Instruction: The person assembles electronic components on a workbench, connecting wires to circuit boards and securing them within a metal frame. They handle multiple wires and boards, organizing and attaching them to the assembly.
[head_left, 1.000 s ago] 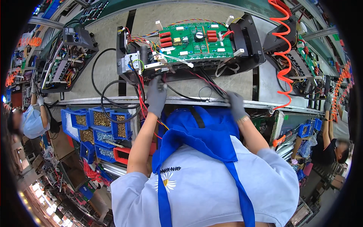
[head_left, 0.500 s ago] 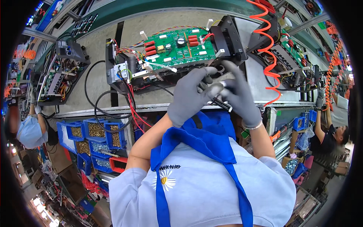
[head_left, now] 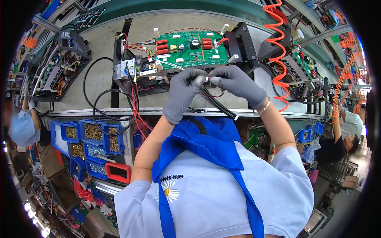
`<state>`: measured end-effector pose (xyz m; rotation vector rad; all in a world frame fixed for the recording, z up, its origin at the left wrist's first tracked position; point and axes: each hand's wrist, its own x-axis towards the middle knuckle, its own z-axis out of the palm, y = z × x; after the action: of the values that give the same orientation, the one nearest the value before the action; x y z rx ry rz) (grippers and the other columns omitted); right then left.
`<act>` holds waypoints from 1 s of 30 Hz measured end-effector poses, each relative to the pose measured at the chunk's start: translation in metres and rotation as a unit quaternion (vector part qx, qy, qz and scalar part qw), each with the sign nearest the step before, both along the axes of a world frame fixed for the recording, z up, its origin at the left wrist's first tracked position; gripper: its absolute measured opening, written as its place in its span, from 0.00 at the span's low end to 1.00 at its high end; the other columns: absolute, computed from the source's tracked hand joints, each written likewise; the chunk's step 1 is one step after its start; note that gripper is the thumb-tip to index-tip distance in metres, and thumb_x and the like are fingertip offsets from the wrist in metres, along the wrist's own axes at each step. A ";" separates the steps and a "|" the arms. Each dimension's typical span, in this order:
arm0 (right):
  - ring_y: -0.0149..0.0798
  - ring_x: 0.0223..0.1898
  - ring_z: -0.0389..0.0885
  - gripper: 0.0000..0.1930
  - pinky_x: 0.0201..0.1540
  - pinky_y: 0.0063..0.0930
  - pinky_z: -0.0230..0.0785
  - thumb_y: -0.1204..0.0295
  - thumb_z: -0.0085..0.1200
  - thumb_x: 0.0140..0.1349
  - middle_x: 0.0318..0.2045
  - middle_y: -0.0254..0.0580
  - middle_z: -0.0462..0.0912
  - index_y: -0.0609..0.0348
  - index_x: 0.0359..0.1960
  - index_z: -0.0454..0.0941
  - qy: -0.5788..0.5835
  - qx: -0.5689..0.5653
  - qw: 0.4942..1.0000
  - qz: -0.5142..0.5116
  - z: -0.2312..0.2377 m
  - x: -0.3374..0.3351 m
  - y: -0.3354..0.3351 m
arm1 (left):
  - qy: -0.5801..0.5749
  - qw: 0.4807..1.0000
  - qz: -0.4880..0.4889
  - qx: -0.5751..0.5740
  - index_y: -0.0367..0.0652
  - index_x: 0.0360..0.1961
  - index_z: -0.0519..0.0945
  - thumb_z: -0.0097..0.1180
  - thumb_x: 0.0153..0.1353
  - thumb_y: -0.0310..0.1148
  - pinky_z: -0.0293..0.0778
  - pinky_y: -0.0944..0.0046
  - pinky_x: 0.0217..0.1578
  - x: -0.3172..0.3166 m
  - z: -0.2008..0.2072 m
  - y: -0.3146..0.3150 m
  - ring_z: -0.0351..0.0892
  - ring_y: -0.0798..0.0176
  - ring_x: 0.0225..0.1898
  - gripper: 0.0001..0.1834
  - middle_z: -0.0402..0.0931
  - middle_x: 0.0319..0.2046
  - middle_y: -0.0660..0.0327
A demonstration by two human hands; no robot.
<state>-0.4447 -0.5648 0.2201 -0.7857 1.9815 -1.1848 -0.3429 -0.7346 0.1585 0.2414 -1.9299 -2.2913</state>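
Both my gloved hands meet just in front of the green circuit board (head_left: 190, 49), fingertips pinched close together. My left hand (head_left: 182, 93) is closed where a pair of white wires (head_left: 170, 63) runs from the board's left side to its fingers. Opposite it, my right hand (head_left: 240, 85) is closed at a small white connector (head_left: 206, 79) showing between the two hands. A thin dark-red wire (head_left: 216, 95) loops below the right fingers. Fingers hide most of what they pinch. Thick black cables (head_left: 216, 104) hang over the bench edge beneath.
The board sits in a dark metal chassis (head_left: 243, 43). A black cable (head_left: 95, 105) coils at left, beside red wires (head_left: 137, 113). Blue bins (head_left: 93, 131) of fasteners are below the bench. An orange coiled hose (head_left: 279, 59) hangs at right. Other people work at both sides.
Both hands have come down from a loose, blurred pose to a fingertip pinch near the board's front edge. The left moved left. The black cable end now hangs below the hands.
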 end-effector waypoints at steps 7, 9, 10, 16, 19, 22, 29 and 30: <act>0.50 0.29 0.81 0.14 0.35 0.39 0.72 0.61 0.55 0.54 0.25 0.49 0.81 0.60 0.29 0.82 0.367 0.236 0.900 0.007 0.027 -0.062 -0.025 | -0.055 0.997 0.001 0.051 0.39 0.47 0.80 0.56 0.66 0.40 0.73 0.73 0.30 0.024 -0.047 0.008 0.79 0.72 0.32 0.16 0.81 0.34 0.63; 0.50 0.28 0.80 0.14 0.35 0.40 0.71 0.62 0.55 0.55 0.23 0.50 0.80 0.63 0.28 0.80 0.418 0.260 0.870 -0.010 0.023 -0.068 -0.029 | -0.052 0.997 -0.005 0.064 0.39 0.47 0.80 0.56 0.66 0.39 0.74 0.73 0.30 0.031 -0.059 0.009 0.79 0.72 0.31 0.16 0.81 0.34 0.62; 0.50 0.29 0.80 0.15 0.35 0.40 0.71 0.61 0.55 0.55 0.24 0.50 0.80 0.63 0.28 0.80 0.408 0.279 0.869 -0.007 0.023 -0.071 -0.031 | -0.052 0.996 -0.002 0.069 0.39 0.47 0.80 0.56 0.66 0.39 0.74 0.73 0.30 0.036 -0.063 0.009 0.79 0.72 0.31 0.16 0.81 0.34 0.62; 0.47 0.29 0.82 0.16 0.35 0.38 0.72 0.60 0.54 0.55 0.25 0.50 0.81 0.64 0.29 0.81 0.335 0.343 0.878 -0.007 0.021 -0.082 -0.038 | -0.065 0.994 0.016 0.084 0.35 0.45 0.80 0.56 0.66 0.34 0.72 0.73 0.29 0.049 -0.081 0.003 0.76 0.74 0.28 0.13 0.80 0.31 0.62; 0.45 0.27 0.82 0.17 0.34 0.37 0.73 0.60 0.54 0.55 0.24 0.50 0.81 0.65 0.30 0.81 0.310 0.340 0.888 -0.015 0.024 -0.082 -0.043 | -0.080 0.992 0.018 0.093 0.35 0.45 0.80 0.56 0.66 0.34 0.72 0.73 0.29 0.050 -0.090 -0.001 0.76 0.74 0.28 0.13 0.80 0.31 0.62; 0.43 0.25 0.81 0.17 0.32 0.35 0.73 0.60 0.55 0.54 0.22 0.49 0.81 0.66 0.29 0.81 0.349 0.350 0.869 0.003 0.021 -0.086 -0.044 | -0.093 0.991 0.008 0.100 0.36 0.44 0.80 0.56 0.66 0.35 0.72 0.73 0.29 0.047 -0.103 0.001 0.76 0.74 0.28 0.13 0.80 0.31 0.63; 0.41 0.24 0.81 0.17 0.31 0.33 0.72 0.60 0.55 0.53 0.22 0.48 0.81 0.66 0.29 0.81 0.331 0.331 0.884 -0.008 0.022 -0.089 -0.041 | -0.214 0.943 -0.020 0.254 0.39 0.41 0.79 0.57 0.66 0.36 0.73 0.72 0.27 0.030 -0.152 0.022 0.75 0.73 0.27 0.10 0.78 0.29 0.66; 0.41 0.24 0.81 0.17 0.31 0.32 0.72 0.60 0.55 0.53 0.22 0.48 0.81 0.67 0.29 0.81 0.318 0.335 0.887 -0.016 0.020 -0.088 -0.040 | -0.227 0.933 -0.033 0.277 0.40 0.39 0.78 0.57 0.66 0.36 0.73 0.72 0.26 0.027 -0.163 0.026 0.75 0.73 0.26 0.09 0.77 0.28 0.66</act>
<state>-0.5323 -0.6050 0.2403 -0.8192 2.7007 -0.1669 -0.3157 -0.7083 -0.0045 0.8408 -1.3884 -2.9876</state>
